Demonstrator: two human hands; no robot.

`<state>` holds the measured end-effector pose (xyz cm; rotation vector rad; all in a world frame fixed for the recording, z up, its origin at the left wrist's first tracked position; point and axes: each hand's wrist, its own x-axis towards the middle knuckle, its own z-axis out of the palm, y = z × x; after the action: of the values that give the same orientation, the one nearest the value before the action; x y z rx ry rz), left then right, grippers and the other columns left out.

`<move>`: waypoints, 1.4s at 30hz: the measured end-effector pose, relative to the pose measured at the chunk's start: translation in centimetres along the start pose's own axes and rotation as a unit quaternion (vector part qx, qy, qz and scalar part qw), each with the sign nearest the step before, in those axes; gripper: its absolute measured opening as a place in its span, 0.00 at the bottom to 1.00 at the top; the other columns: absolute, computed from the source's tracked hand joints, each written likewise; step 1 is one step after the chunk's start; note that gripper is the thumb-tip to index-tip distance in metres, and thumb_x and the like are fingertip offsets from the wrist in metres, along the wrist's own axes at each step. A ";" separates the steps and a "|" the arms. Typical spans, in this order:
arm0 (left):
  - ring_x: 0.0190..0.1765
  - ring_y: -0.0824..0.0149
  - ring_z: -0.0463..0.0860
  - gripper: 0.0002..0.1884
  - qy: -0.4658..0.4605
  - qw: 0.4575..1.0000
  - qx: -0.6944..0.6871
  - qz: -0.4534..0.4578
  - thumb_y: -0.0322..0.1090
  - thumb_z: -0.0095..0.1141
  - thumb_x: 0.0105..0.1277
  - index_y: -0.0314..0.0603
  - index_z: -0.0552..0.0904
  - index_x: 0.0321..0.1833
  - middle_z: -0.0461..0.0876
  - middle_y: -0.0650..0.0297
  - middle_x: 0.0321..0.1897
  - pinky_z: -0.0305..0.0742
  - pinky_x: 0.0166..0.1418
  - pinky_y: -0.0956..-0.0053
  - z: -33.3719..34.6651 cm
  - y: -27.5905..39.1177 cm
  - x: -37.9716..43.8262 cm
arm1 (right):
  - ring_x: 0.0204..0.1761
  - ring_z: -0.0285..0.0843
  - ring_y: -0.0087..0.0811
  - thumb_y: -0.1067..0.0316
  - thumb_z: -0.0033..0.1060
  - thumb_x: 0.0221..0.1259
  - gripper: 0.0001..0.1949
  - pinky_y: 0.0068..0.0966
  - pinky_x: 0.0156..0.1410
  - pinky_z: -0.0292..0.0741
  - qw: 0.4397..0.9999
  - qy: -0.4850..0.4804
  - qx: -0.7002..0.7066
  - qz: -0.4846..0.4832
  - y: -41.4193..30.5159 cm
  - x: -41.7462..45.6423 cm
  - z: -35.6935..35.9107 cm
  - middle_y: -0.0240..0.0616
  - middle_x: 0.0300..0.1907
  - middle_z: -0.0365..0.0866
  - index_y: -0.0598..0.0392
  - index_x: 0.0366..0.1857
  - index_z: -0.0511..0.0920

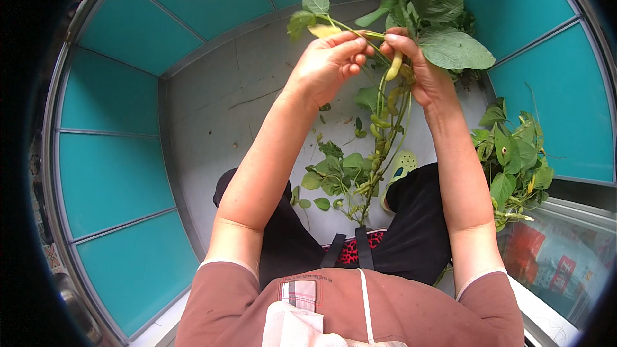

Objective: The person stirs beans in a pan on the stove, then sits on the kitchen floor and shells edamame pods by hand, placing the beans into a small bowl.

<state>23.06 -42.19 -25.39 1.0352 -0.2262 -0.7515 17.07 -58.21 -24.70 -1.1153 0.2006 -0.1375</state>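
Note:
A leafy soybean plant [379, 154] stretches away from between my knees, with green pods along its stem. My right hand [428, 74] is closed around the upper stem, and a plump yellow-green pod [394, 66] hangs by its thumb. Broad green leaves [457, 48] spread beyond and to the right of that hand. Just left of it, my left hand [330, 60] pinches a thin side stalk between thumb and fingers. Small green leaves [315, 0] and a yellow leaf [324, 31] show at the stalk's far end.
Loose leaves [332, 176] lie on the grey floor [207, 101] between my legs. More cut bean plants [518, 154] are heaped at the right, near a clear-sided container [559, 255]. Teal panels [115, 173] wall the space. A pale green clog [404, 164] shows beside the stem.

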 end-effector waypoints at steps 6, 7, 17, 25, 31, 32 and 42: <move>0.27 0.80 0.74 0.09 0.051 0.997 0.044 0.022 0.34 0.54 0.63 0.36 0.78 0.41 0.78 0.67 0.28 0.71 0.28 0.90 0.0 0.0 0.4 | 0.31 0.76 0.20 0.66 0.67 0.48 0.12 0.12 0.30 0.67 0.993 -0.010 -0.113 0.016 1.2 0.4 -0.6 0.32 0.31 0.80 0.56 0.36 0.77; 0.27 0.80 0.74 0.09 0.062 0.996 0.056 0.019 0.34 0.53 0.63 0.36 0.78 0.41 0.78 0.66 0.28 0.71 0.28 0.90 -0.1 -0.2 0.5 | 0.30 0.76 0.19 0.65 0.68 0.48 0.12 0.12 0.29 0.66 0.989 0.001 -0.145 0.008 1.5 0.4 -0.6 0.31 0.30 0.80 0.55 0.35 0.77; 0.32 0.76 0.77 0.09 0.055 0.997 0.057 0.002 0.32 0.54 0.63 0.34 0.76 0.42 0.79 0.63 0.31 0.76 0.37 0.84 0.0 -0.7 -0.1 | 0.24 0.69 0.17 0.66 0.69 0.46 0.10 0.14 0.25 0.63 0.993 0.048 -0.085 0.060 1.6 0.9 -1.4 0.25 0.25 0.75 0.52 0.30 0.77; 0.37 0.74 0.79 0.10 0.074 0.997 0.011 0.031 0.30 0.57 0.60 0.34 0.78 0.44 0.80 0.63 0.34 0.78 0.43 0.83 0.0 -0.8 0.4 | 0.28 0.69 0.15 0.60 0.68 0.49 0.10 0.14 0.29 0.62 0.994 -0.018 -0.099 0.032 2.1 0.1 -0.7 0.23 0.28 0.76 0.49 0.32 0.78; 0.39 0.73 0.79 0.10 0.076 0.996 -0.028 0.028 0.29 0.57 0.60 0.34 0.78 0.44 0.80 0.62 0.36 0.77 0.45 0.83 -0.6 -1.1 0.6 | 0.33 0.72 0.19 0.63 0.67 0.48 0.10 0.18 0.34 0.66 0.989 0.005 -0.144 0.016 1.8 -0.4 -0.1 0.26 0.31 0.79 0.50 0.34 0.78; 0.40 0.73 0.79 0.11 0.072 0.997 -0.032 0.027 0.29 0.57 0.60 0.34 0.78 0.44 0.80 0.62 0.36 0.77 0.46 0.81 -0.6 -1.0 0.5 | 0.34 0.72 0.19 0.63 0.66 0.49 0.10 0.19 0.34 0.66 0.990 0.004 -0.142 0.014 1.8 -0.4 0.0 0.26 0.31 0.79 0.50 0.34 0.78; 0.43 0.69 0.79 0.11 0.059 0.997 -0.026 0.052 0.28 0.57 0.60 0.34 0.78 0.45 0.80 0.60 0.38 0.75 0.50 0.77 -0.1 -1.1 0.5 | 0.30 0.68 0.19 0.64 0.64 0.52 0.08 0.18 0.31 0.65 0.982 -0.017 -0.175 -0.070 2.9 -0.3 -1.1 0.25 0.31 0.77 0.50 0.34 0.77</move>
<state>22.94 -42.81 -26.48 1.0069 -0.1573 -0.5976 16.56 -57.84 -27.69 -1.4817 0.1169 -0.2138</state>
